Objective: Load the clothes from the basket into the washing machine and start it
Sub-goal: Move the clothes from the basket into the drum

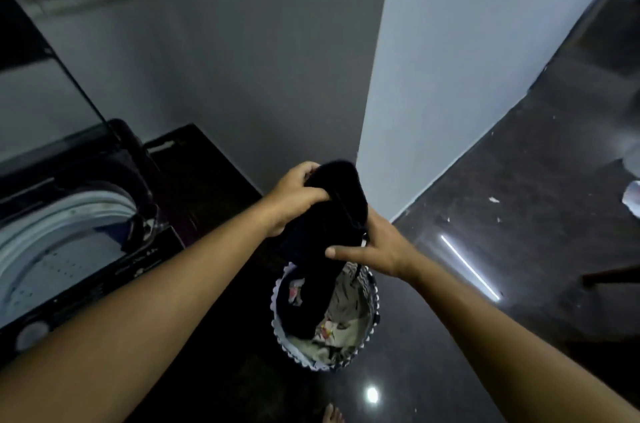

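Note:
A dark garment (329, 215) hangs between both my hands above the laundry basket (370, 322). My left hand (294, 197) grips its upper end and my right hand (377, 249) holds its lower right side, thumb across the cloth. The garment's tail drops into the round basket, where light patterned clothes (343, 325) lie. The top-loading washing machine (69, 232) stands at the left with its lid (41, 90) raised and its white drum open.
A wall corner (367, 145) rises just behind my hands. Dark glossy floor (519, 215) stretches to the right with scraps of white litter. A dark stool leg (609, 275) shows at the right edge. My bare toes (333, 414) show at the bottom.

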A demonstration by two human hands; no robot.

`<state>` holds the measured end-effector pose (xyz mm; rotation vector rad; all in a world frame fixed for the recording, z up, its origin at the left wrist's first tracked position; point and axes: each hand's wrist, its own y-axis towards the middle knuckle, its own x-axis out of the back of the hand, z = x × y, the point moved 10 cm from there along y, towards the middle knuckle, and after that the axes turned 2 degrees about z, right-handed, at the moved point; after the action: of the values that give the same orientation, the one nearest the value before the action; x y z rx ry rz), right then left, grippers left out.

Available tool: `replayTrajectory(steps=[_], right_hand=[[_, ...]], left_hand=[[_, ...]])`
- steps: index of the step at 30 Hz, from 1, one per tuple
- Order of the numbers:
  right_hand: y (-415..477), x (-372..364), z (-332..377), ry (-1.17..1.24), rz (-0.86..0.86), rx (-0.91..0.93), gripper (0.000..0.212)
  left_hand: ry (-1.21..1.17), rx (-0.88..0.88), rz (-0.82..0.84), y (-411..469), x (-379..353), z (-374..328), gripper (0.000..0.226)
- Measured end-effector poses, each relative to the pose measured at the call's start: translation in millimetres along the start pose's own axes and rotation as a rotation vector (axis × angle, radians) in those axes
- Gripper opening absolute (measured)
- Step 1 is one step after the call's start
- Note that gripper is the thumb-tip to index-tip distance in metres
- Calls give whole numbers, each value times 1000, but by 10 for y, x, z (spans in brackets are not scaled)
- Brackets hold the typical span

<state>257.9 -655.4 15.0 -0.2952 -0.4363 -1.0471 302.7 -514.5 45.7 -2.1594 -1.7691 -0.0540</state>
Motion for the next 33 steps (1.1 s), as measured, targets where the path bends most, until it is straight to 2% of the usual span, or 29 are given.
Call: replayTrajectory(steps=[4,6,9,11,14,16,18,21,23,25,27,29,31,33], right_hand=[[108,-32,309,-159,5,58,103],[210,-21,446,-124,-6,60,100],[424,215,592,62,-160,33,73],[536,397,732,165,-232,44,50],[591,665,1035,241,-259,54,28],[582,831,1280,262,-276,86,22],[577,984,1511,287,-305,124,19],[560,1114,1826,314,-325,187,20],[555,1096,1997,327,-307,211,21],[551,1021,2118,335,-257,208,25],[532,934,2204,292,-176,215,35],[466,907,2237,183,-151,257,50],[397,935,2135,56,-201,286,64],[376,878,1871,14,-212,244,83]], left_hand=[[-43,-33,-40,-34,197,-477,34],[-111,-22,-59,-72,314,-652,29],[-187,-57,-9,-140,433,-918,27],[-241,-91,46,-220,551,-1080,15],[-309,-141,58,-287,828,-1208,30],[-179,-170,-54,-310,1038,-1213,34],[62,-157,-65,-307,1090,-1159,49],[272,-156,93,-367,855,-1083,90],[317,-233,85,-421,690,-1201,99],[227,-294,-40,-414,650,-1327,80],[25,-277,-162,-386,738,-1345,55],[-107,-212,-215,-334,811,-1265,56],[-175,-178,-235,-323,849,-1252,59],[-276,-216,-254,-320,885,-1335,40]])
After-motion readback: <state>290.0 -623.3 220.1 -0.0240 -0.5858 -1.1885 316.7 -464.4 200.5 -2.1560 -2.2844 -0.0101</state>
